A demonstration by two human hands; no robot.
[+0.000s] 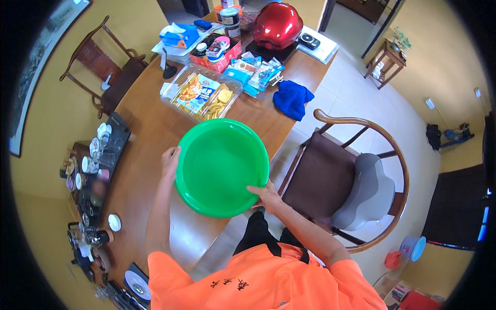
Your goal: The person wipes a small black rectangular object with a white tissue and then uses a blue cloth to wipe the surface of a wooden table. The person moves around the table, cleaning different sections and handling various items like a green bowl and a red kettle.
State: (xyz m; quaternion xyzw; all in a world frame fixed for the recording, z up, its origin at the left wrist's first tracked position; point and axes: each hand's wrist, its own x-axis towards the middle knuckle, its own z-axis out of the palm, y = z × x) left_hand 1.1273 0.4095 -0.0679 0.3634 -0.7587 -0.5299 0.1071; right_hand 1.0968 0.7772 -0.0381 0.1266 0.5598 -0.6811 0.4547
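A round green plastic basin (pixel 222 168) is held between my two hands over the near edge of the wooden table. My left hand (pixel 171 161) grips its left rim, fingers curled round the edge. On the lower right rim my right hand (pixel 266 195) has its thumb over the inside and its fingers underneath, partly hidden. Just beyond the basin lies a clear plastic box of yellow snack chips (pixel 209 95). A crumpled blue cloth (pixel 292 99) rests at the table's right edge.
Packets (pixel 257 72), a red box (pixel 219 54) and a shiny red rounded object (pixel 278 26) crowd the table's far end. A black tea tray (pixel 118 135) with cups runs along the left. A wooden armchair (pixel 323 175) with a grey cushion stands at right.
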